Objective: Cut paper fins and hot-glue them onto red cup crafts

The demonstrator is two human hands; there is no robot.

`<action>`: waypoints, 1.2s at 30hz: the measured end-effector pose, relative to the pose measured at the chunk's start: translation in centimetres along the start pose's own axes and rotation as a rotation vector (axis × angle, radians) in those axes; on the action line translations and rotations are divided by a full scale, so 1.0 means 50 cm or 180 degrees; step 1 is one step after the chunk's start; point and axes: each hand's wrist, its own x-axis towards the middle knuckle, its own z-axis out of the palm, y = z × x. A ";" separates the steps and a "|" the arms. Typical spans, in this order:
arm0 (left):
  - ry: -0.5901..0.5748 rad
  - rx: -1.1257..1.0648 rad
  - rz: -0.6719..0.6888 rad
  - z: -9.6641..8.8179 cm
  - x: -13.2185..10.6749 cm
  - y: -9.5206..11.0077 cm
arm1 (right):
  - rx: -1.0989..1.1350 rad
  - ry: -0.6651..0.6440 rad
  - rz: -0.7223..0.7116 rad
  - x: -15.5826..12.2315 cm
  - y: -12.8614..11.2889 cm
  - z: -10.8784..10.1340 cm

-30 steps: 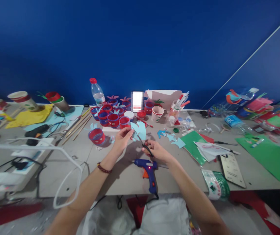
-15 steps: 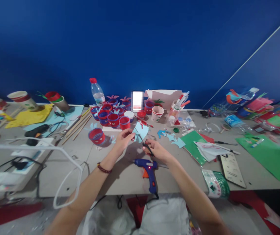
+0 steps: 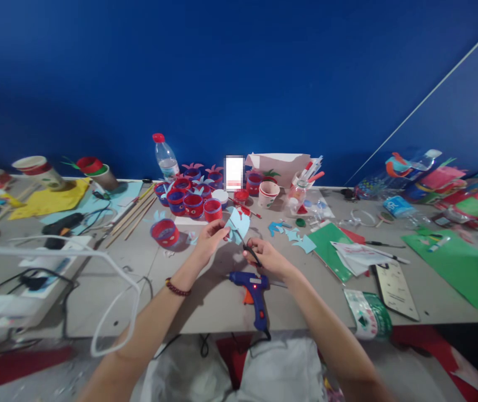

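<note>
while the left hand (image 3: 209,241) pinches seemingly part-cut light-blue paper (image 3: 242,223), the right hand (image 3: 269,259) curls around scissors (image 3: 254,256) against it, spiky cutouts (image 3: 304,243) already lying nearby.

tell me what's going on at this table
A person's left hand pinches a piece of light blue paper, while the right hand holds black-handled scissors with the blades at that paper. A blue glue gun lies on the table just in front of the person, its small red light on. More blue paper cutouts lie to the right, and decorated red cups are grouped beyond the hands.
</note>
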 end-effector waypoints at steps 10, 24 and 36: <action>0.0188 -0.0030 0.0108 0.000 0.004 -0.009 | 0.0034 -0.0023 0.0015 0.003 0.008 -0.002; 0.0012 0.0019 -0.0044 0.006 0.000 -0.002 | 0.0003 0.0063 -0.0052 0.006 0.009 -0.003; 0.0315 -0.0303 -0.0078 -0.001 0.010 -0.012 | -0.0050 0.0017 -0.0011 0.004 0.012 -0.004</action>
